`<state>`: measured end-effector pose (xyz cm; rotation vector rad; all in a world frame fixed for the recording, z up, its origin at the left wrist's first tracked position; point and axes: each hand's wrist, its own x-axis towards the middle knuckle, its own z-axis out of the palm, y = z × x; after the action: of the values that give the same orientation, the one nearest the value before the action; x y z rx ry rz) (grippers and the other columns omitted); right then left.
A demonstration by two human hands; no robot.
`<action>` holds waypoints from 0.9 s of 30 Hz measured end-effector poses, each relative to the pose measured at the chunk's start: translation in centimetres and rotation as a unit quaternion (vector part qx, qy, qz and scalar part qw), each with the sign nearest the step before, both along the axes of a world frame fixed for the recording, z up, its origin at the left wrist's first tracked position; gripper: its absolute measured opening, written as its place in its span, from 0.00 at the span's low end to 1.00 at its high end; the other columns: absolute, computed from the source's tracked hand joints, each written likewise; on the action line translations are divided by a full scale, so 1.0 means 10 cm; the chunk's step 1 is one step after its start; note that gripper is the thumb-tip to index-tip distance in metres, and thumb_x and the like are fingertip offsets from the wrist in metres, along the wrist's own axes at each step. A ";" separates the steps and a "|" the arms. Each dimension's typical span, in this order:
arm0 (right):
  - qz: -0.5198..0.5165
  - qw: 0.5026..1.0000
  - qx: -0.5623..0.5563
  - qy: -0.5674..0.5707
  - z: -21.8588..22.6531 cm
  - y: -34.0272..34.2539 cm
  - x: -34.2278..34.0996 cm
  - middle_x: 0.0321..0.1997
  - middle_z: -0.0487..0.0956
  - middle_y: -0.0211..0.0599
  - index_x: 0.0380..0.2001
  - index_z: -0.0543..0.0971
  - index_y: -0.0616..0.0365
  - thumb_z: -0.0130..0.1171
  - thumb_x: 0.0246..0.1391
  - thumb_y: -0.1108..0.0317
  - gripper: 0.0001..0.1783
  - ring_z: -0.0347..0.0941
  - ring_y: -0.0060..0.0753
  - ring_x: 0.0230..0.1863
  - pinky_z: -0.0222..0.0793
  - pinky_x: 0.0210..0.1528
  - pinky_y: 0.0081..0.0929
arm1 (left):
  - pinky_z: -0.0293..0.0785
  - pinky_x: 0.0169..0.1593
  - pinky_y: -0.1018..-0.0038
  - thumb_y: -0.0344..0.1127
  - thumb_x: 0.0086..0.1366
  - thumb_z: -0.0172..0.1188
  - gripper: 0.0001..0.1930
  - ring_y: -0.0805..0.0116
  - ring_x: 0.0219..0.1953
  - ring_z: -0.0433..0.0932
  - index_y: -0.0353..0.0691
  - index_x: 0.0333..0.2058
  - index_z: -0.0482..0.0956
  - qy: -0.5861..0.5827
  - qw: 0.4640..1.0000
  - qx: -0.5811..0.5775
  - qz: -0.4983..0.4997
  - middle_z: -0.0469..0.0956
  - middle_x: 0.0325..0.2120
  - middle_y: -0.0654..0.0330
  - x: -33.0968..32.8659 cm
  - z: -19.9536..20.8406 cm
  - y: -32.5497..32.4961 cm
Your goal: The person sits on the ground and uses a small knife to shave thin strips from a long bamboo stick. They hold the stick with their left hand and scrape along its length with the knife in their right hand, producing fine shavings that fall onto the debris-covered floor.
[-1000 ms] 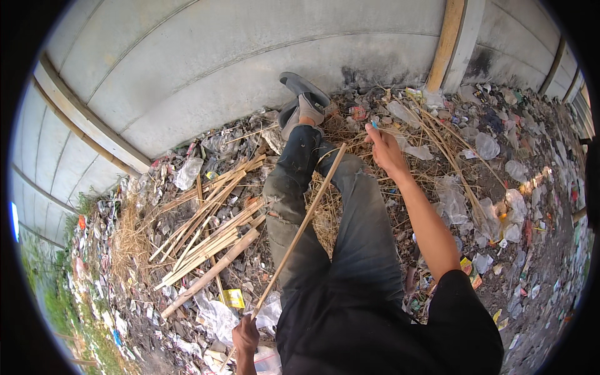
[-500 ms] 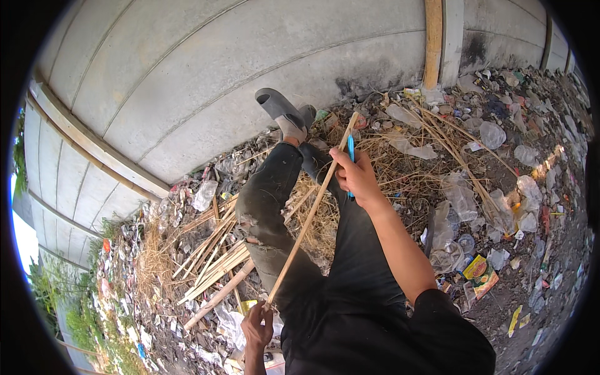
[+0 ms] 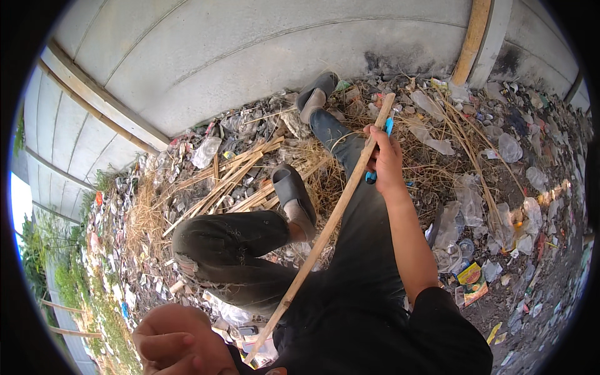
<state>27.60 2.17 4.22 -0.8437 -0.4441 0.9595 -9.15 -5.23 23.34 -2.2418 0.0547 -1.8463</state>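
My right hand [image 3: 386, 159] grips a long bamboo strip [image 3: 319, 244] near its upper end, together with a blue-handled knife [image 3: 371, 177]; the fingers hide much of the knife, and its blade cannot be made out. The strip slants down across my lap to the lower edge, over dark trousers [image 3: 369, 250]. My left hand [image 3: 172, 342] is raised large and close at the lower left, fingers curled in, nothing seen in them. It is apart from the strip.
Split bamboo pieces [image 3: 234, 178] lie beyond my bent left knee. Dry straw-like shavings [image 3: 325, 187] and plastic litter [image 3: 465, 200] cover the ground. A grey concrete wall [image 3: 269, 56] stands ahead, with a bamboo post [image 3: 472, 40] against it. Grey shoes [image 3: 294, 190] are on my feet.
My left hand has let go of the strip's lower end and come up close. My left leg has bent, its foot drawn nearer. The right hand still holds strip and knife.
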 end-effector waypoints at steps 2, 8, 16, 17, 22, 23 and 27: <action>-0.005 1.000 -0.008 -0.019 0.02 0.03 -0.03 0.24 0.67 0.19 0.46 0.80 0.54 0.59 0.67 0.51 0.18 0.55 0.13 0.17 0.49 0.18 0.21 | 0.68 0.40 0.65 0.45 0.67 0.65 0.26 0.66 0.36 0.69 0.63 0.62 0.71 0.014 1.000 0.024 -0.005 0.68 0.44 0.65 0.00 0.04 0.07; -0.008 0.998 -0.042 -0.050 0.10 0.07 -0.05 0.24 0.66 0.20 0.47 0.80 0.54 0.57 0.67 0.50 0.19 0.57 0.14 0.18 0.51 0.20 0.21 | 0.70 0.37 0.67 0.43 0.68 0.63 0.24 0.66 0.34 0.71 0.56 0.60 0.68 0.042 0.997 0.068 -0.010 0.70 0.41 0.63 -0.10 0.19 0.33; -0.038 0.994 -0.054 -0.085 0.31 0.22 -0.28 0.29 0.69 0.22 0.47 0.81 0.52 0.58 0.66 0.50 0.18 0.68 0.15 0.26 0.57 0.23 0.18 | 0.72 0.33 0.68 0.41 0.69 0.60 0.22 0.66 0.32 0.74 0.48 0.57 0.64 0.059 0.993 0.099 0.000 0.73 0.39 0.59 -0.47 0.38 0.34; -0.028 0.994 -0.049 -0.091 0.35 0.24 -0.34 0.30 0.70 0.23 0.46 0.81 0.52 0.58 0.65 0.50 0.18 0.69 0.15 0.27 0.57 0.24 0.17 | 0.73 0.33 0.69 0.40 0.69 0.60 0.22 0.66 0.32 0.74 0.46 0.57 0.64 0.063 0.993 0.102 0.007 0.74 0.38 0.59 -0.56 0.41 0.27; -0.096 0.988 -0.052 -0.110 0.84 0.05 -0.32 0.23 0.65 0.22 0.46 0.80 0.55 0.60 0.64 0.51 0.19 0.59 0.15 0.17 0.52 0.19 0.22 | 0.74 0.32 0.66 0.45 0.70 0.61 0.19 0.65 0.35 0.76 0.47 0.53 0.66 0.139 0.985 -0.103 0.009 0.75 0.42 0.57 -0.97 0.47 -0.10; -0.081 0.987 -0.053 -0.126 0.93 0.02 -0.30 0.22 0.65 0.21 0.46 0.80 0.55 0.60 0.64 0.51 0.19 0.58 0.15 0.16 0.52 0.19 0.22 | 0.74 0.32 0.64 0.47 0.70 0.62 0.20 0.64 0.36 0.77 0.48 0.53 0.66 0.143 0.981 -0.132 0.001 0.75 0.43 0.56 -1.07 0.45 -0.13; -0.019 0.987 0.001 -0.157 1.63 0.29 -0.65 0.17 0.62 0.20 0.44 0.79 0.55 0.61 0.64 0.50 0.19 0.54 0.16 0.14 0.50 0.18 0.22 | 0.71 0.34 0.65 0.49 0.62 0.72 0.27 0.63 0.36 0.73 0.52 0.55 0.71 0.004 0.992 -0.127 -0.017 0.71 0.41 0.59 -1.28 0.11 -0.04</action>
<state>21.05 5.12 20.48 -1.0023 -0.6969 0.7914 -21.95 -5.61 24.42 -2.4277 -0.1501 -1.9589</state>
